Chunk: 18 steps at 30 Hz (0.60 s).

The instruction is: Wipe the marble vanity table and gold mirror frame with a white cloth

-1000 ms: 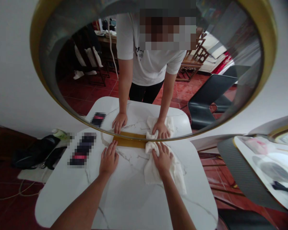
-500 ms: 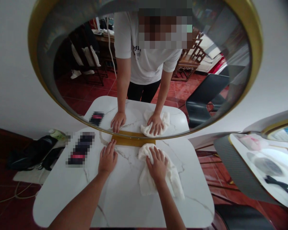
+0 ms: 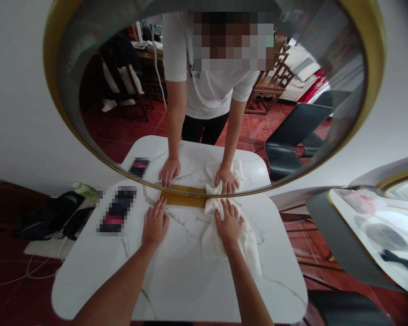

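Note:
A crumpled white cloth [image 3: 212, 242] lies on the right half of a white marbled table [image 3: 177, 285]. My right hand [image 3: 229, 222] is spread flat on top of the cloth, pressing it to the tabletop near the far edge. To the left, my left hand [image 3: 155, 224] rests on the bare table with its fingers apart, their tips by the gold mirror base [image 3: 183, 198]. Neither hand has its fingers wrapped round anything.
A large gold-rimmed round mirror [image 3: 374, 68] rises at the far edge, reflecting a person in a white shirt. A dark pixelated object [image 3: 118, 210] lies at the table's left. Right of it stand a black chair [image 3: 347, 308] and a second table [image 3: 353, 226].
My right hand and the cloth under it have moved a little to the right and away from me. The left hand stays about where it was; the view has shifted slightly.

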Each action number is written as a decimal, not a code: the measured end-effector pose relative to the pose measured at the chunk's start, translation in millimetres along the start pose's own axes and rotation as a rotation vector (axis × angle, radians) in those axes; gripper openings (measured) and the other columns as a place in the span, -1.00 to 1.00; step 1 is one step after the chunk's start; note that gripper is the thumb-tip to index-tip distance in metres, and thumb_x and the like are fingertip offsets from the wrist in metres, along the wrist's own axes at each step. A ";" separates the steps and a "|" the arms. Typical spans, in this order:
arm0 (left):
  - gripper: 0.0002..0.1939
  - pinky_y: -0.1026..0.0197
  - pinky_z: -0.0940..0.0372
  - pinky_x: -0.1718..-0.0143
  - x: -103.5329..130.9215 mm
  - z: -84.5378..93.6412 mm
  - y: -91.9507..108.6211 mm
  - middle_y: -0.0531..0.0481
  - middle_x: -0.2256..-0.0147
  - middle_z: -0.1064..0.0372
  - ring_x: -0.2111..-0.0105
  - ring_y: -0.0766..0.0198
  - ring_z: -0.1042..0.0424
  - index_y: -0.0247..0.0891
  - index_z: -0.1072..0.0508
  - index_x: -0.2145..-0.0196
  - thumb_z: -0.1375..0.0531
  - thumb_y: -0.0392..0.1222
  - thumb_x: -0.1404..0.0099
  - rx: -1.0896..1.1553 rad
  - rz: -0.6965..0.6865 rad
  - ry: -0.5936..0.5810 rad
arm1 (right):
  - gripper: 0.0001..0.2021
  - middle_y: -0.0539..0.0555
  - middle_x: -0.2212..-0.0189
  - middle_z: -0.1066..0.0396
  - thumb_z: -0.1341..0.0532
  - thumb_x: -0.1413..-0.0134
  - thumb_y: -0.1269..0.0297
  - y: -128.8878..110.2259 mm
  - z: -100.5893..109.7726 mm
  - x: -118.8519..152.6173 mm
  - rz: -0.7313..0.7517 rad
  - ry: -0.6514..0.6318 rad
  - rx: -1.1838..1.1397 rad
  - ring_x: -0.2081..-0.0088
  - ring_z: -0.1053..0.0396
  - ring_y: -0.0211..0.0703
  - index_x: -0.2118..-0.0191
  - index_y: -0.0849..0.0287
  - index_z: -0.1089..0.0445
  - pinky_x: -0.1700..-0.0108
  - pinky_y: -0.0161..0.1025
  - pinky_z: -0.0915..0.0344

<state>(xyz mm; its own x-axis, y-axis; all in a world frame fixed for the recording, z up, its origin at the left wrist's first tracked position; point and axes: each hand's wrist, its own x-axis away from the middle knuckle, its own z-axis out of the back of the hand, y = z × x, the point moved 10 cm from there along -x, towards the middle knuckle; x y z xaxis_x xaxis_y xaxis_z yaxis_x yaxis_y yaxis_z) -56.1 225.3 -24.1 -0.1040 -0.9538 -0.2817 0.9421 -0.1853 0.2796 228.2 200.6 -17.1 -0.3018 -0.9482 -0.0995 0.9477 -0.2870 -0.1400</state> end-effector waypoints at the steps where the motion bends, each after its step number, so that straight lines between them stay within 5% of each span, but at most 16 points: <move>1: -0.41 0.01 0.07 -0.18 0.0 -0.1 -0.5 -0.10 -0.24 0.03 -0.20 0.16 -0.06 -0.21 0.05 -0.27 0.07 -0.28 -0.29 -0.001 0.002 -0.002 | -0.52 -0.02 -0.25 0.02 0.07 -0.22 0.08 0.0 -0.1 -2.1 0.001 0.002 -0.002 -0.21 0.08 0.01 -0.25 -0.14 0.05 -0.10 0.08 0.05; 18: -0.40 0.01 0.08 -0.19 -0.6 -0.6 -3.4 -0.10 -0.24 0.02 -0.19 0.16 -0.07 -0.21 0.06 -0.27 0.06 -0.29 -0.28 0.003 0.014 -0.010 | -0.53 -0.03 -0.26 0.03 0.03 -0.21 0.11 -28.9 -3.7 28.2 0.128 -0.006 0.027 -0.24 0.14 0.00 -0.23 -0.10 -0.02 -0.13 0.08 0.10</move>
<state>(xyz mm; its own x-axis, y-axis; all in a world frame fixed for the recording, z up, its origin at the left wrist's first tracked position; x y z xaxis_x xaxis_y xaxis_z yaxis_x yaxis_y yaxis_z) -59.0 226.7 -25.4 -0.0938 -0.9586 -0.2690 0.9425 -0.1725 0.2861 191.9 182.6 -19.5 -0.1778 -0.9781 -0.1085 0.9808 -0.1672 -0.1003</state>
